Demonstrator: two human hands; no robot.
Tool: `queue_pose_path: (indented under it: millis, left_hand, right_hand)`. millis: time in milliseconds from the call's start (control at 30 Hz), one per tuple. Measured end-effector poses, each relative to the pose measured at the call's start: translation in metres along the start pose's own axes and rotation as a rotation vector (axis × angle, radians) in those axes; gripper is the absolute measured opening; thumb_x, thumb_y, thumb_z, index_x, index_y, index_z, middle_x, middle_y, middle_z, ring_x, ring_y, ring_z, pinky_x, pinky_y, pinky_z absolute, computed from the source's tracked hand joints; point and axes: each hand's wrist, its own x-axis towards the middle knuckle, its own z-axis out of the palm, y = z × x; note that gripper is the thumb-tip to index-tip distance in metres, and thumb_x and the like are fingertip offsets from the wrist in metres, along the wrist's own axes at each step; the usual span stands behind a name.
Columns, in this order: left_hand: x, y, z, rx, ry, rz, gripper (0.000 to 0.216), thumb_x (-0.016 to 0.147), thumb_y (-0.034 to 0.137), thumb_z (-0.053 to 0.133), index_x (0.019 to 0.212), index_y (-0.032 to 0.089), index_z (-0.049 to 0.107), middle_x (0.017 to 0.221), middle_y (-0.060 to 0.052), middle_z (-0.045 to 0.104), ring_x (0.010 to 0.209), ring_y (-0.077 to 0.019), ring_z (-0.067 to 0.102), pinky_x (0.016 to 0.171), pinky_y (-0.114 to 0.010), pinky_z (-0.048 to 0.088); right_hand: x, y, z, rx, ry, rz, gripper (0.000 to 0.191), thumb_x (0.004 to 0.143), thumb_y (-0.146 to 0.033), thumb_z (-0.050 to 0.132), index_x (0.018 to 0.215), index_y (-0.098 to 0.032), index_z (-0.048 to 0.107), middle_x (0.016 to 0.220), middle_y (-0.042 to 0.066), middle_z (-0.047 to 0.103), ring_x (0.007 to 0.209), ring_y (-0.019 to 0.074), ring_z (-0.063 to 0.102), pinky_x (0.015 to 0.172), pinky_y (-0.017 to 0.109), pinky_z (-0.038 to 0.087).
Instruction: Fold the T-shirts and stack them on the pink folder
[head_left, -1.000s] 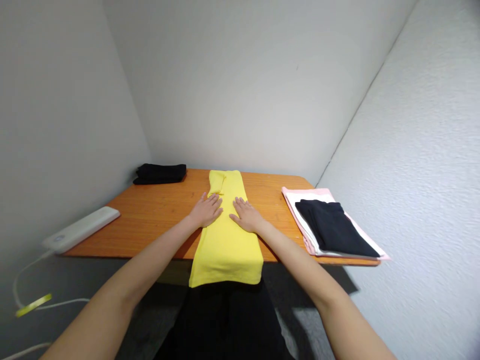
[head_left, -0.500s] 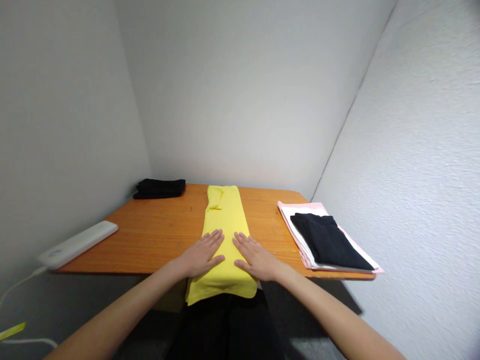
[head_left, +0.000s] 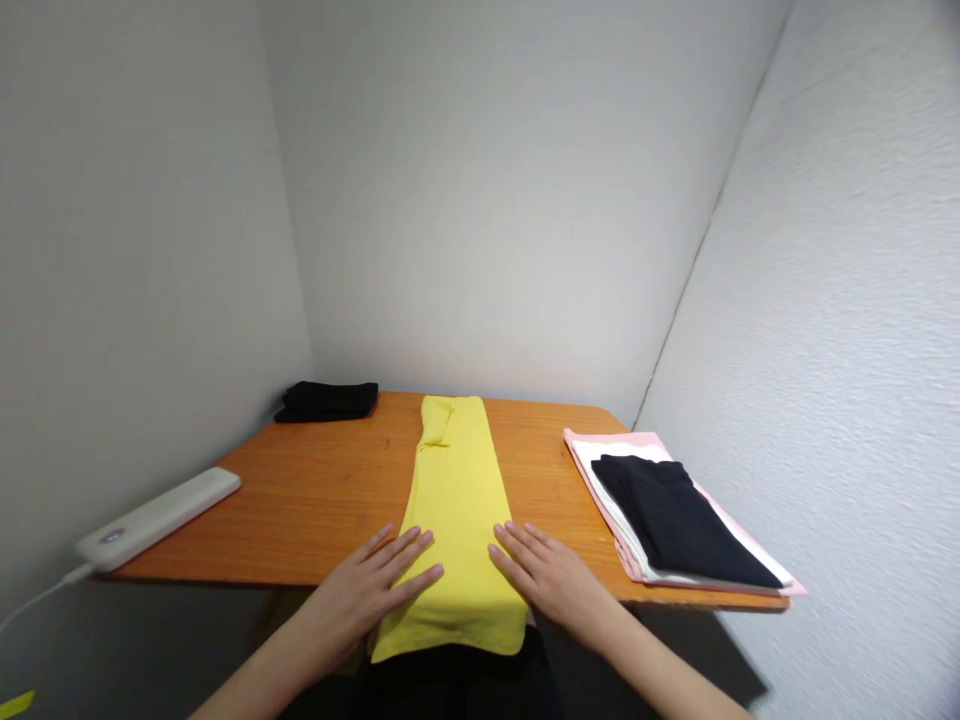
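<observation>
A yellow garment [head_left: 459,500], folded into a long strip, runs from the back of the table towards me. Its near end hangs over the front edge, and a small folded flap, perhaps a sleeve, shows near its far end. My left hand [head_left: 367,590] rests at the strip's left side, fingers stretched out and their tips on the cloth. Over the right side, my right hand [head_left: 551,580] lies with its fingers extended, the tips touching the yellow fabric. Neither hand grips anything.
On the wooden table [head_left: 330,500], a folded black cloth [head_left: 328,401] lies at the back left. A white device [head_left: 161,518] with a cable sits at the left edge. At right, a folded dark garment [head_left: 679,520] tops white and pink cloths [head_left: 604,500]. Walls enclose the table.
Both hands have slid towards me and moved apart, from the middle of the yellow garment to its sides. The whole scene sits slightly lower in view.
</observation>
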Motion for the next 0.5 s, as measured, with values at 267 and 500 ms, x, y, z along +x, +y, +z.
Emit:
queue_pose_path:
  millis: [267, 500]
  left_hand:
    - [-0.008, -0.001, 0.012, 0.018, 0.094, 0.096, 0.059, 0.095, 0.014, 0.046, 0.150, 0.030, 0.030, 0.149, -0.004, 0.043, 0.138, -0.0206, 0.041, 0.114, -0.038, 0.037]
    - [-0.031, 0.020, 0.017, -0.404, 0.362, 0.054, 0.043, 0.097, 0.029, 0.045, 0.139, 0.034, 0.044, 0.120, -0.005, 0.069, 0.114, -0.0199, 0.063, 0.096, -0.034, 0.054]
  right_hand:
    - [0.005, -0.026, -0.007, 0.027, 0.189, -0.095, 0.038, 0.096, -0.014, 0.048, 0.132, -0.022, 0.054, 0.135, 0.013, 0.056, 0.128, 0.0284, 0.050, 0.100, 0.046, 0.049]
    - [-0.021, -0.045, -0.020, 0.368, 0.310, 0.006, 0.034, 0.101, -0.026, 0.040, 0.131, -0.030, 0.055, 0.116, 0.003, 0.070, 0.106, 0.0173, 0.066, 0.085, 0.030, 0.058]
